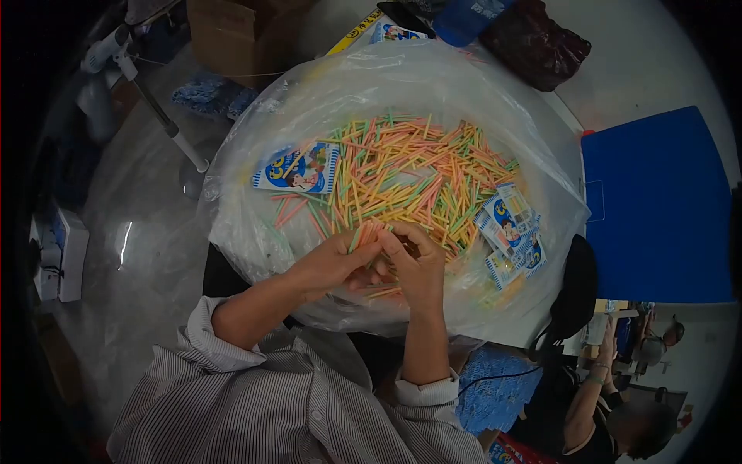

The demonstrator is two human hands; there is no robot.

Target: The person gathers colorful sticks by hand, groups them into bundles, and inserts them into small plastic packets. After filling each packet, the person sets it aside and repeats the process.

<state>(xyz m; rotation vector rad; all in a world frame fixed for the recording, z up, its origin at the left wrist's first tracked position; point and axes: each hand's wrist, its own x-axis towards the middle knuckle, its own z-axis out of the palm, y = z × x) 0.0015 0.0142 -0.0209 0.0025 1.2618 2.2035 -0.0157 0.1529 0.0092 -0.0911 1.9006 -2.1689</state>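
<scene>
Nearest the wearer, beyond the rolled cuffs of the grey-and-white striped cotton shirt [239,398], the left hand [332,263] is closed around a small bundle of thin pink, orange and green sticks [365,233], while the right hand [417,271] pinches the bundle near its right side between thumb and forefinger; its remaining fingers are partly hidden. The bundle sits between both hands, above the near edge of the pile. For a clean result, apply light, even pressure: the sticks look slender and probably snap if squeezed. Square the ends with the right thumb and support the length in the left palm. Work low over the loose heap of pastel sticks [402,174], so that dropped pieces land inside the wide, clear plastic bag [243,224]. Avoid pressing the forearms on its crumpled near edge. Leave the blue-and-white printed packets at the right [506,224] and the matching flat packet at the left [297,168] outside the sorting area, unbent.
</scene>
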